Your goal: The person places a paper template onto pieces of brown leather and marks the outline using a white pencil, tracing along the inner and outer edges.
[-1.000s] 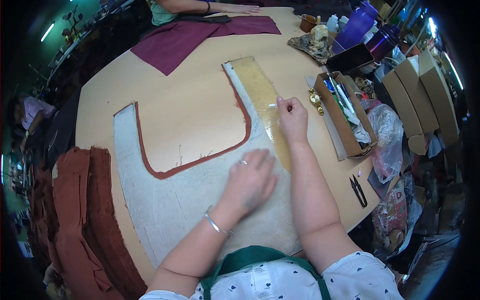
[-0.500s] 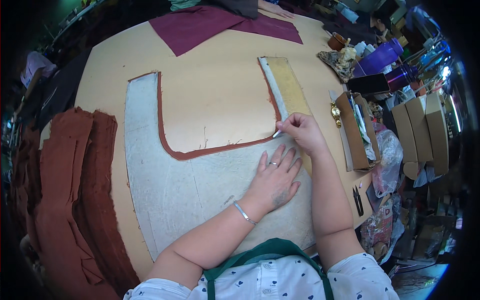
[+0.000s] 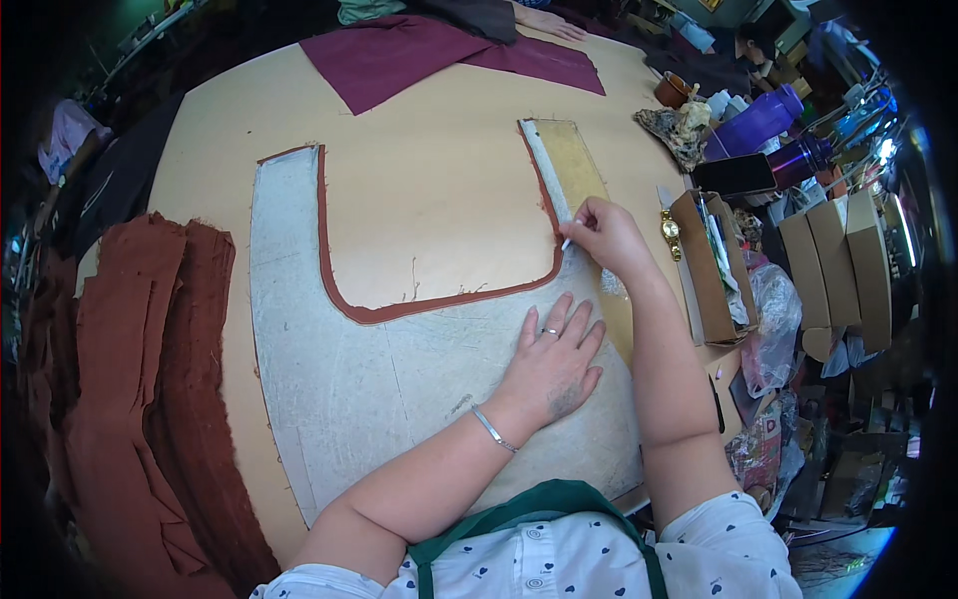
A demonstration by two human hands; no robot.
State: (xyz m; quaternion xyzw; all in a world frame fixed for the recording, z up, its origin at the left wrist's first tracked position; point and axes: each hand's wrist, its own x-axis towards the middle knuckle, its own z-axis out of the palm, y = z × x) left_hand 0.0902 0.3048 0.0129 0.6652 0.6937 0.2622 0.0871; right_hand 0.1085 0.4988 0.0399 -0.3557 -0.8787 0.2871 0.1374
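Note:
A large U-shaped grey pattern template (image 3: 329, 389) lies flat on the table, with a strip of rust-brown fabric (image 3: 449, 301) showing along its inner curved edge. On it rests my left hand (image 3: 554, 364), palm down and fingers spread, below the curve's right corner. My right hand (image 3: 611, 240) pinches a short white chalk stick (image 3: 567, 243); its tip is at the inner edge, just above that corner. A yellowish panel (image 3: 574, 160) forms the outer side of the template's right arm, and my right hand covers part of it.
Folded rust-brown fabric (image 3: 120, 379) is stacked at the left. Maroon cloth (image 3: 399, 60) lies at the far edge near another person's hand (image 3: 551, 22). On the right are a gold watch (image 3: 670, 235), a cardboard box (image 3: 704, 270), a phone (image 3: 734, 175) and a purple bottle (image 3: 755, 120).
My right hand has moved a little up along the inner edge with the chalk, from the corner toward the right arm. My left hand stays flat on the template.

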